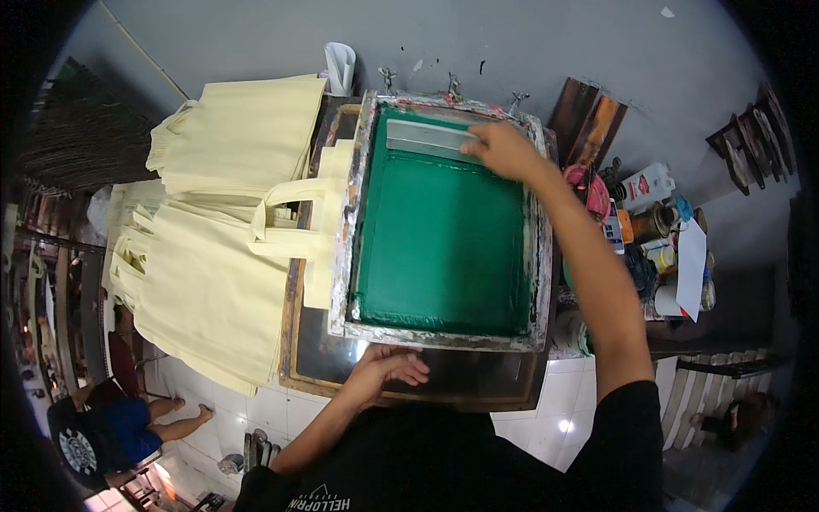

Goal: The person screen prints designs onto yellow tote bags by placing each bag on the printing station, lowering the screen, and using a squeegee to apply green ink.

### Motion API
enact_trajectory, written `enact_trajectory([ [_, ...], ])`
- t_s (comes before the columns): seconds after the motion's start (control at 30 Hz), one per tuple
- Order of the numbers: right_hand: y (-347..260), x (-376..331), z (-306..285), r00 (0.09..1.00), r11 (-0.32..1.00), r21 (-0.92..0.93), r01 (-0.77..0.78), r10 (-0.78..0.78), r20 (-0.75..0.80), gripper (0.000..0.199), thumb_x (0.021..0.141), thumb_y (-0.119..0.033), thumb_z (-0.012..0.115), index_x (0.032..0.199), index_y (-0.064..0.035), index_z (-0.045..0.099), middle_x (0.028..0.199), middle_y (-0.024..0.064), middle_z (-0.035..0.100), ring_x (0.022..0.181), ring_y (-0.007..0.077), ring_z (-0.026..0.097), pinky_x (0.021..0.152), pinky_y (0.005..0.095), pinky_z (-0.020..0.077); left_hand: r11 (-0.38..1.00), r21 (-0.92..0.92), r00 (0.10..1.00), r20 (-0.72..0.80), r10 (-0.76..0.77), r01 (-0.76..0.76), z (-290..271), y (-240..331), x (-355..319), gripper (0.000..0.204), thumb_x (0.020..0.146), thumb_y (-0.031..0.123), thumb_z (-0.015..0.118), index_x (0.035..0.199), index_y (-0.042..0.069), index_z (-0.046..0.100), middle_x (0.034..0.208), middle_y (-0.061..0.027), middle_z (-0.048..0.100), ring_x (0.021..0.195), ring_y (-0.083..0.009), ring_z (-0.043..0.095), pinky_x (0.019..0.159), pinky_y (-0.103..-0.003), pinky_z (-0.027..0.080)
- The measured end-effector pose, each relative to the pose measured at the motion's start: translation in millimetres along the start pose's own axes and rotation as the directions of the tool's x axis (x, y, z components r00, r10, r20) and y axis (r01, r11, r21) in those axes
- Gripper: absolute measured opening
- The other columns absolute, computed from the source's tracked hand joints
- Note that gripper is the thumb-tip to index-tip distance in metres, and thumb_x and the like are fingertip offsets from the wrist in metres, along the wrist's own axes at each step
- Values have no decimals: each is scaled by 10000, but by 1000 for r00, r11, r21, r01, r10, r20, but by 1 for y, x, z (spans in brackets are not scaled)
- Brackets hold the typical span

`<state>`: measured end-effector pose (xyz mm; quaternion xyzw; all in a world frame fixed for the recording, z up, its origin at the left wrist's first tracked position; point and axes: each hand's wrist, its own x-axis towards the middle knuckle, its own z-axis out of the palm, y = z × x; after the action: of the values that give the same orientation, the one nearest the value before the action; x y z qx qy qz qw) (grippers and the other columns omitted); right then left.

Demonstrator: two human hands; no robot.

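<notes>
A screen printing frame [539, 256] lies in front of me, its mesh [439, 243] coated in green ink. My right hand [505, 150] grips the right end of a squeegee [426, 136], a long pale bar lying across the far part of the mesh. My left hand [391, 374] is at the frame's near edge, palm partly up, fingers loosely extended and holding nothing visible. A cream tote bag [320, 230] lies under the frame; its handle and part of its cloth stick out to the left, and the rest is hidden.
Stacks of cream tote bags [222, 282] fill the left side. A dark wood-edged board [486, 380] lies beneath the frame. Metal hinge clamps [454, 85] line its far edge. Jars and a white bottle [648, 183] crowd the right. Another person [111, 435] is at lower left.
</notes>
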<state>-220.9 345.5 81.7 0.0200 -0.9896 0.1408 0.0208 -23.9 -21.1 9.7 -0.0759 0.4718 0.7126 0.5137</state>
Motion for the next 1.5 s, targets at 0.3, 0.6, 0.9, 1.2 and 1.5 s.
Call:
enact_trajectory([
  [0.3,16,47,-5,989,986,-81,-147,144,-43,523,895,-589,654,1072,-106,755,911,213,730,908,410,703,803,517,538,911,284,926,316,206,-299,10,100,25,162,1027,87,581,1148,-2,642,980,-127,720,868,-158,686,762,-284,552],
  [0.6,-7,11,30,952,989,-144,-14,-31,-305,647,872,-704,601,819,-68,708,772,149,716,751,369,711,647,502,535,-285,909,624,416,661,-304,20,288,181,262,899,207,727,1071,10,729,955,-213,719,907,-392,690,822,-432,527],
  [0.9,-34,-49,30,975,989,-144,-43,10,-223,635,860,-679,631,772,-52,674,741,140,692,706,381,684,623,510,511,-183,936,669,345,659,-302,20,239,142,220,857,197,747,993,25,761,906,-236,713,863,-411,685,798,-484,528],
  [1.2,-83,-159,51,954,995,-81,54,-75,-289,531,841,-584,720,744,-76,600,684,110,616,646,332,644,574,445,488,-220,906,630,412,658,-363,16,148,57,177,855,164,779,953,18,758,888,-189,721,819,-358,685,745,-429,537],
  [1.5,-127,-243,58,965,986,-152,72,-107,-240,263,783,-304,759,873,-96,625,883,70,631,811,253,639,656,410,515,-174,803,501,508,701,-571,-10,79,-5,466,781,186,846,1165,-17,679,1204,-155,708,1083,-330,663,935,-407,528],
])
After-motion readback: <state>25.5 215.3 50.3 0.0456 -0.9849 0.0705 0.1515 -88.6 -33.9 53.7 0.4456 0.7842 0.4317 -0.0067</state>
